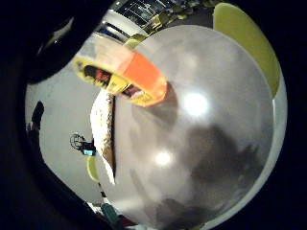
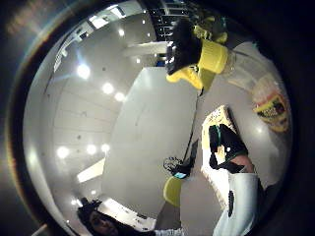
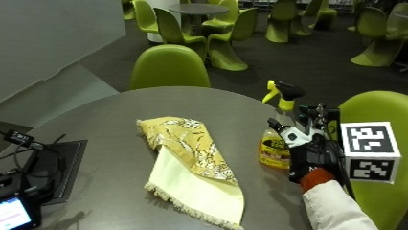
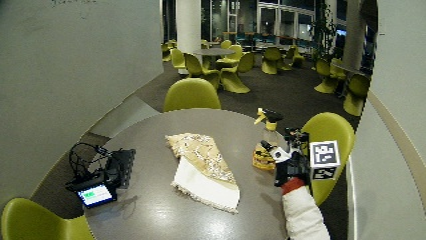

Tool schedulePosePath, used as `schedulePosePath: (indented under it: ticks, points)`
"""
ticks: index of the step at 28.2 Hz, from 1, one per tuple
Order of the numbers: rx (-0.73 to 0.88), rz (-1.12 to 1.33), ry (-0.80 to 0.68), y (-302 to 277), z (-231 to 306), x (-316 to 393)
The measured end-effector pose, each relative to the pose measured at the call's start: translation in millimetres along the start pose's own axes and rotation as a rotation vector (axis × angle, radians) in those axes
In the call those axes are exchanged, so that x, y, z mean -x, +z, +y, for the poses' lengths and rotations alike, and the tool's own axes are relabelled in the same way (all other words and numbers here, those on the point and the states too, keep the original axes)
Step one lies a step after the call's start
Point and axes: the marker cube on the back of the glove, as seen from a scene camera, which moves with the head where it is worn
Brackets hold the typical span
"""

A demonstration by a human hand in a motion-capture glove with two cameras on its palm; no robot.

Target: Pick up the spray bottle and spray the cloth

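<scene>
Gloved right hand sits right against the spray bottle, which stands upright on the round grey table near its edge; fingers look wrapped on its body, but the far side is hidden, so grasp only probable. Not lifted, nothing sprayed. Yellow patterned cloth lies folded mid-table, apart from the bottle, path clear. Black device with cables far side, green chair behind
</scene>
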Motion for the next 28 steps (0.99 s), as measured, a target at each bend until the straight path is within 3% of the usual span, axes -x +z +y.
schedulePosePath:
  ticks: [17, 21, 28]
  points:
    - [-0.059, 0.018, -0.016, -9, -21, -17]
    - [0.013, 0.221, -0.111, -7, -31, 15]
    - [0.126, 0.805, -0.359, 13, -33, 91]
